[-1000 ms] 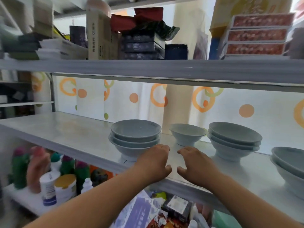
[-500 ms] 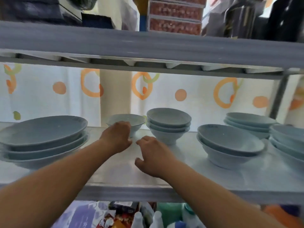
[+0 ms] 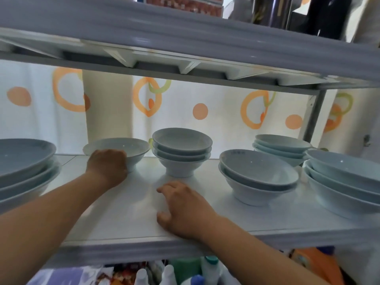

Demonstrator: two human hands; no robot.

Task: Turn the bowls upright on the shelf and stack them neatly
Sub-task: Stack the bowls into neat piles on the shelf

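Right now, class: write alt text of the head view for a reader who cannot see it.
A person's left hand touches a single pale bowl on a white shelf; the right hand rests on the shelf before a bowl stack. More upright bowl stacks stand to either side.

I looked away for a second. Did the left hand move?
Yes: the left hand reached from the front of the shelf back to the single bowl, now touching it.
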